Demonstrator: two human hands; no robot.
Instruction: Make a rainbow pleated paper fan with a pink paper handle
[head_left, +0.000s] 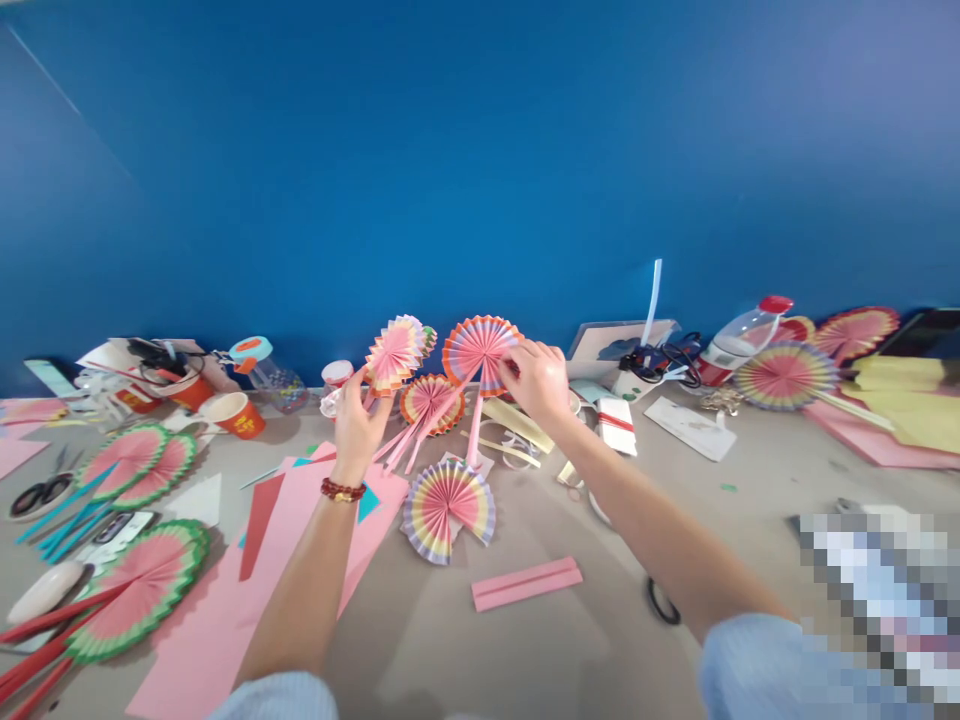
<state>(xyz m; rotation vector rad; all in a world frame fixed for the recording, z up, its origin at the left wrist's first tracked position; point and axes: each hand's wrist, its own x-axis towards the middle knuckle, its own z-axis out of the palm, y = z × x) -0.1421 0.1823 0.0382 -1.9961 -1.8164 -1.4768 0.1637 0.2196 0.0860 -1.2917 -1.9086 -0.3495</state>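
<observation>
My left hand (360, 425), wearing a beaded bracelet, is closed on a pleated paper fan (394, 352) with a pink middle and pale yellow and lilac edges. My right hand (541, 380) pinches the right side of an open round paper fan (480, 345) with an orange rim. Two long pink strips (477, 430) hang below that round fan. Behind and between the hands is another orange-edged fan (427, 400). Lower down, a round fan (442, 500) with a gap at its bottom lies flat on the table. A folded pink paper strip (526, 584) is in front of it.
Pink paper sheets (195, 640) spread beneath my left forearm. Green-edged fans (150, 585) and scissors (41, 492) lie at left. Paper cups (236, 414) and a bead-filled bottle (274, 375) stand along the blue wall (480, 180). A red-capped bottle (742, 340) leans at right, beside more fans (787, 375).
</observation>
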